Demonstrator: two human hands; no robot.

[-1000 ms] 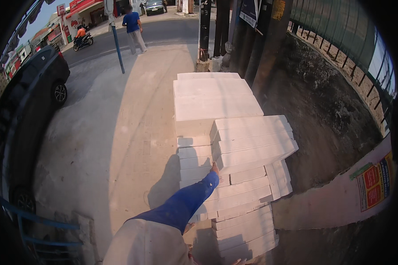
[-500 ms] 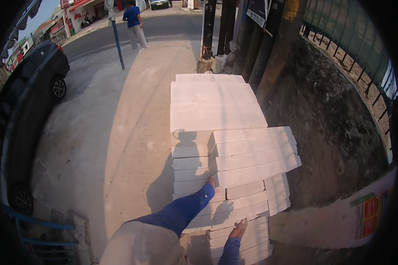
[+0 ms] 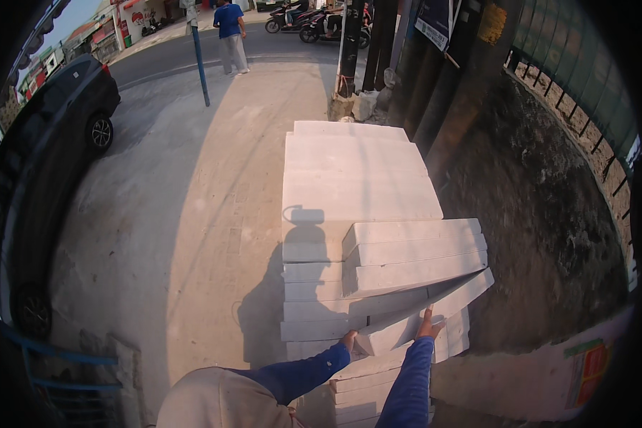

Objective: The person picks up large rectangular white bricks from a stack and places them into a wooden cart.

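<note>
A long white block (image 3: 464, 284) is tilted slightly apart from the group of white blocks (image 3: 414, 253) behind it. My left hand (image 3: 348, 342) grips its near-left end, and my right hand (image 3: 428, 324) grips its front side farther right. Beneath and around it lie stacked white blocks (image 3: 314, 290), with my shadow falling across their left part. A taller pile of white blocks (image 3: 357, 175) stands just beyond.
A dark car (image 3: 50, 171) stands at left, near a blue metal railing (image 3: 64, 360). A dark wall with a fence (image 3: 549, 178) and several poles (image 3: 421, 93) line the right. A person in blue (image 3: 230, 36) and motorbikes (image 3: 303, 25) are at the road beyond a blue post (image 3: 200, 64).
The front block has come away from the upper group toward me and tilted. My right hand has risen to grip it, and my left hand has moved down with it. Motorbikes have appeared on the road.
</note>
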